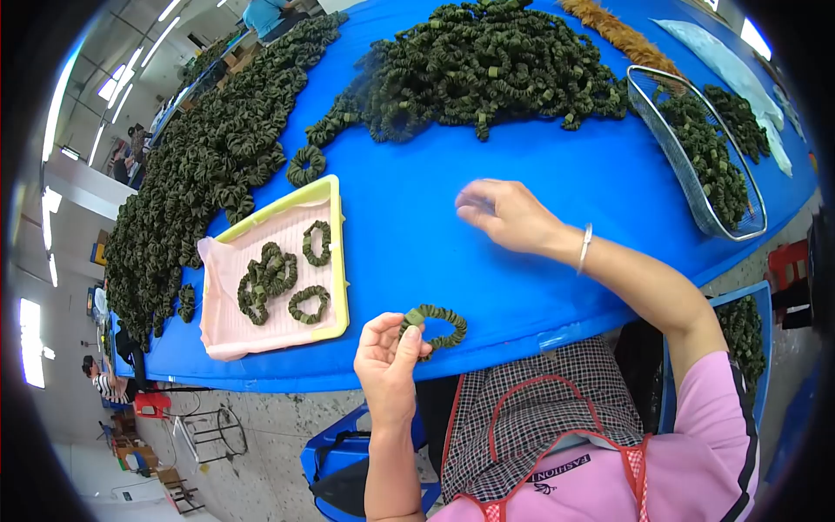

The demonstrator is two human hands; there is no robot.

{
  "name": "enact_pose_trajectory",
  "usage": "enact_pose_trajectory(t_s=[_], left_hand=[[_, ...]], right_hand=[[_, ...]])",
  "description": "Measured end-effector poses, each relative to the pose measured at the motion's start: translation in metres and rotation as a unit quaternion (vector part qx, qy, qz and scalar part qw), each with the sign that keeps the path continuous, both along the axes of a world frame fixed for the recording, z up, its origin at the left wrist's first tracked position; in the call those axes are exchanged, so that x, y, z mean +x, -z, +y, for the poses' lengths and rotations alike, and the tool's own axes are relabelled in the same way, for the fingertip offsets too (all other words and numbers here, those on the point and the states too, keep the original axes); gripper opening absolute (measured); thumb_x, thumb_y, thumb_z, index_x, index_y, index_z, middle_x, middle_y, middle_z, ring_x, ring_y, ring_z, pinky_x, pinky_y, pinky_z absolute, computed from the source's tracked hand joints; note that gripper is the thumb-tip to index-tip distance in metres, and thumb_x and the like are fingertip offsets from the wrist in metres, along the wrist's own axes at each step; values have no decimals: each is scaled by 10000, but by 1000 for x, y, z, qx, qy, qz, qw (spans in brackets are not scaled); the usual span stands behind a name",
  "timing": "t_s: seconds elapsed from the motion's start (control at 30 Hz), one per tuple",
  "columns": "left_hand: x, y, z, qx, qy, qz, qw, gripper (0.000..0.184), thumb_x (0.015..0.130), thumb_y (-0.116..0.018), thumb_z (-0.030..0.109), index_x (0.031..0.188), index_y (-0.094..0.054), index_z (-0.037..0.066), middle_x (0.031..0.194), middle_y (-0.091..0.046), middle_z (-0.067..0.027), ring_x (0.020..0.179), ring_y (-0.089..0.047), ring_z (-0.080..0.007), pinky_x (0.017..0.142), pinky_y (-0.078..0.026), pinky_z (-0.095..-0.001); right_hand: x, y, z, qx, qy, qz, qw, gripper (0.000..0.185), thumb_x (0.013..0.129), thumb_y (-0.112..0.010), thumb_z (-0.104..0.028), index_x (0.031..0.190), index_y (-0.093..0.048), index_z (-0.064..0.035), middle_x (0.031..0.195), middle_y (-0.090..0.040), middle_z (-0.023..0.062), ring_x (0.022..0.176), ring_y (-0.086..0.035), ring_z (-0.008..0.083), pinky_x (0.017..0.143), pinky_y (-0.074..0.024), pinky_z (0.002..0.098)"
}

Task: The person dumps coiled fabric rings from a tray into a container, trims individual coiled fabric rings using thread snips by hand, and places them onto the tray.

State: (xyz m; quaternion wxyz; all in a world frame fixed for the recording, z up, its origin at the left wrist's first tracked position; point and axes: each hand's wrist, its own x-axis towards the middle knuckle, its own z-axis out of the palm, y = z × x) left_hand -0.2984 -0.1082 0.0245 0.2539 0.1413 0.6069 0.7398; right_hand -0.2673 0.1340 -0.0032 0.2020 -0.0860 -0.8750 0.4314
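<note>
My left hand (387, 358) is closed at the table's front edge, pinching a dark green scrunchie (448, 324) between thumb and fingers. A lighter green band on the scrunchie shows by the thumb. Over the blue table, my right hand (509, 216) is blurred by motion; its fingers are curved, with a gap to the thumb and nothing visible between them. To the left stands a yellow tray (340, 296) lined with pink sheet, holding several green scrunchies. One more scrunchie (306, 165) lies just behind the tray.
A large scrunchie heap (496, 70) covers the back of the blue table (409, 191), and another heap (200, 157) runs along the left. A wire basket (696, 157) of scrunchies stands right. A blue crate (761, 383) sits low right. A person (270, 16) is at the far back.
</note>
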Motion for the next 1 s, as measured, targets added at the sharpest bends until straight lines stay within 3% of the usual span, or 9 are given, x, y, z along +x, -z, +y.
enact_pose_trajectory(t_s=[0.07,0.1,0.17,0.23,0.3,0.4,0.7,0.87,1.0], left_hand=[[10,1,3,0,-12,-16,1000,179,814,-563,-5,984,-510,-3,873,-593,-77,689,-561,-95,591,-462,-207],[14,3,5,4,-18,-10,1000,168,816,-564,0,978,-518,-2,863,-593,-73,685,-556,-92,593,-455,-203],[21,6,9,20,-30,5,999,149,821,-567,11,966,-536,-1,844,-592,-65,677,-547,-86,597,-442,-195],[27,6,8,29,-2,16,999,133,846,-555,67,962,-549,3,782,-570,-36,652,-509,-69,580,-412,-183],[29,8,5,41,29,39,998,138,857,-550,102,957,-545,8,749,-553,-23,634,-488,-62,566,-395,-179],[27,5,8,151,16,-51,987,177,870,-521,100,1023,-455,41,699,-507,-27,593,-441,-80,550,-362,-217],[21,16,18,259,37,-222,939,163,898,-439,91,1061,-444,82,678,-464,-23,559,-380,-85,534,-314,-228],[18,21,27,311,20,-357,880,187,926,-351,110,1026,-501,62,667,-454,-24,554,-376,-94,526,-309,-229],[16,24,26,321,12,-384,865,197,924,-343,100,1003,-516,51,658,-433,-19,547,-363,-94,522,-302,-226]], right_hand=[[7,-32,-20,-124,-133,-23,983,192,804,-591,-162,939,-595,-26,824,-595,96,764,-570,177,674,-461,318],[17,-43,-36,-145,-189,-42,970,236,802,-611,-189,972,-589,-27,810,-597,68,737,-541,115,637,-445,277],[35,-50,-61,-139,-263,-116,948,234,799,-622,-188,956,-582,-20,770,-594,52,690,-518,93,599,-422,245],[44,-27,-79,-255,-207,-74,942,204,775,-639,-175,868,-580,-4,672,-566,51,622,-518,119,553,-402,261],[47,-17,-79,-333,-216,-50,917,160,769,-646,-133,845,-584,-7,672,-574,30,620,-511,76,551,-403,229],[47,-17,-71,-449,-248,-51,857,135,786,-633,-122,831,-592,-1,682,-587,24,614,-521,60,551,-419,211],[41,1,-60,-520,-280,-54,805,232,785,-648,-211,839,-592,7,657,-583,53,569,-545,95,520,-430,219],[39,10,-57,-575,-258,-86,772,230,799,-627,-237,818,-587,-11,622,-557,43,513,-514,92,458,-387,221],[40,5,-56,-582,-253,-119,763,233,799,-625,-246,816,-577,-18,619,-551,40,502,-508,84,425,-352,212]])
